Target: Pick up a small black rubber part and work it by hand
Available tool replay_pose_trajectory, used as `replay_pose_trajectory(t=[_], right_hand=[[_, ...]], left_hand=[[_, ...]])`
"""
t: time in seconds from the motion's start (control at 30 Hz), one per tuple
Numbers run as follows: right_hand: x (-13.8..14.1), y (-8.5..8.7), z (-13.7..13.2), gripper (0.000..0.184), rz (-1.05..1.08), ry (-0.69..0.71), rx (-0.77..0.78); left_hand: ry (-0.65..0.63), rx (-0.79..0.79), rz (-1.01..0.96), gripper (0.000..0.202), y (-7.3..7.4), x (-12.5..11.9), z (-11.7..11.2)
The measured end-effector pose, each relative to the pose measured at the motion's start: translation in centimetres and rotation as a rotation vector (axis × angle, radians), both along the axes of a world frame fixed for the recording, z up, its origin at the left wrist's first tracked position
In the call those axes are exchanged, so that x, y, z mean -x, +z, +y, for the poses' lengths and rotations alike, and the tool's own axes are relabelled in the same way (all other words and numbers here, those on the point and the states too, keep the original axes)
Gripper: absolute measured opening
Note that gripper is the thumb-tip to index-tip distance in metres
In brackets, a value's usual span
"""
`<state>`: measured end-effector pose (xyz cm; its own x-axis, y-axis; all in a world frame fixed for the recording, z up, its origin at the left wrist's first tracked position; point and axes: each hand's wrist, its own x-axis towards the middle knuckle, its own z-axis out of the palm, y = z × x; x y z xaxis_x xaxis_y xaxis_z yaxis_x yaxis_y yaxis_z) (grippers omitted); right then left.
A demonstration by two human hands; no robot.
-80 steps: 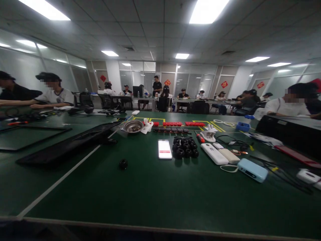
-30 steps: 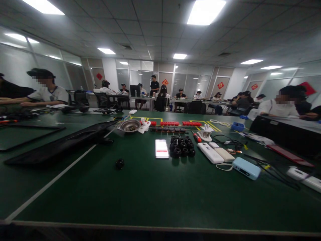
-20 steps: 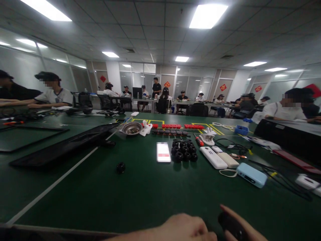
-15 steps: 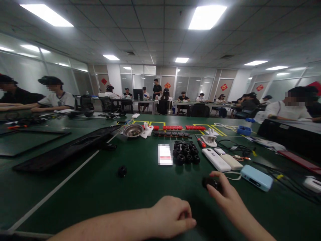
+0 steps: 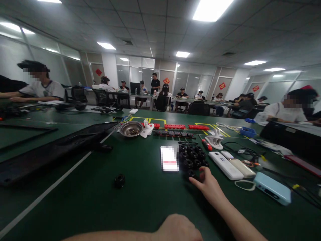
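Observation:
In the head view, my right hand (image 5: pixel 207 184) is at the front of a cluster of small black wheel-like pieces (image 5: pixel 193 155) with holes in their middles. Its thumb and fingers are curved around one black wheel-like piece (image 5: pixel 191 173) at the near edge of that cluster. My left hand (image 5: pixel 179 229) is low at the bottom edge, back of the hand up, its fingers cut off by the frame. Another black wheel-like piece (image 5: pixel 119 180) lies alone to the left. Beside the cluster is a white rectangular item (image 5: pixel 169 159), its face blurred out.
Behind are a metal bowl (image 5: pixel 131 129) with small parts, red strips (image 5: pixel 175 126) and a dark strip (image 5: pixel 175 134). A screwdriver (image 5: pixel 207 144), white power bank (image 5: pixel 225 165) and light-blue box (image 5: pixel 272 188) are right. A long black panel (image 5: pixel 57 147) lies left. People sit around.
My right hand has carried the black wheel-like piece leftward and away from me to the cluster's near edge. My left hand now sits lower in view. The camera view has shifted.

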<state>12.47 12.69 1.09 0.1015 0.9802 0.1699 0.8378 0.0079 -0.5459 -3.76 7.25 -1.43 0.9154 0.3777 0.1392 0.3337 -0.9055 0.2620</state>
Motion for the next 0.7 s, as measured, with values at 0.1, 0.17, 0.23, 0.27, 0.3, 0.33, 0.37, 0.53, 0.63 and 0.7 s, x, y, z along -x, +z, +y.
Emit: replay_pose_trajectory(t=[0.1,0.17,0.23,0.27,0.3,0.33,0.37,0.53,0.63,0.7], right_hand=[[0.0,-0.2,-0.6,0.039,-0.036,0.030,-0.002],[-0.1,-0.5,-0.6,0.031,-0.080,0.023,-0.004],[-0.1,-0.6,-0.6,0.028,-0.111,-0.009,-0.005],[0.1,-0.6,-0.8,0.027,-0.122,-0.023,-0.006],[0.5,-0.4,-1.1,0.028,-0.133,-0.032,-0.010],[1.1,0.0,-1.7,0.028,-0.145,-0.030,-0.018],[2.0,0.5,-2.3,0.028,-0.161,-0.015,-0.023],[9.4,4.1,-4.0,0.019,-0.164,0.475,0.044],[15.0,5.3,-2.3,0.028,-0.268,0.738,-0.007],[18.3,5.1,-0.6,0.041,-0.304,0.824,-0.070]], left_hand=[[0.015,-0.028,0.033,0.015,-0.3,-0.1,-0.1],[0.014,-0.019,0.032,0.014,-0.5,-0.1,-0.2],[0.015,0.006,0.014,0.014,-0.6,0.0,-0.3],[0.011,0.024,0.003,0.014,-0.6,0.0,-0.3],[0.000,0.050,-0.004,0.015,-0.6,0.0,-0.3],[-0.006,0.091,-0.015,0.015,-0.7,0.0,-0.3],[-0.002,0.139,-0.029,0.014,-0.7,-0.1,-0.3],[0.086,0.323,-0.137,0.008,-0.7,-1.2,-0.3],[0.103,0.361,-0.173,0.015,-0.3,-1.0,-0.6],[0.119,0.383,-0.203,0.020,0.1,-0.1,-1.0]])
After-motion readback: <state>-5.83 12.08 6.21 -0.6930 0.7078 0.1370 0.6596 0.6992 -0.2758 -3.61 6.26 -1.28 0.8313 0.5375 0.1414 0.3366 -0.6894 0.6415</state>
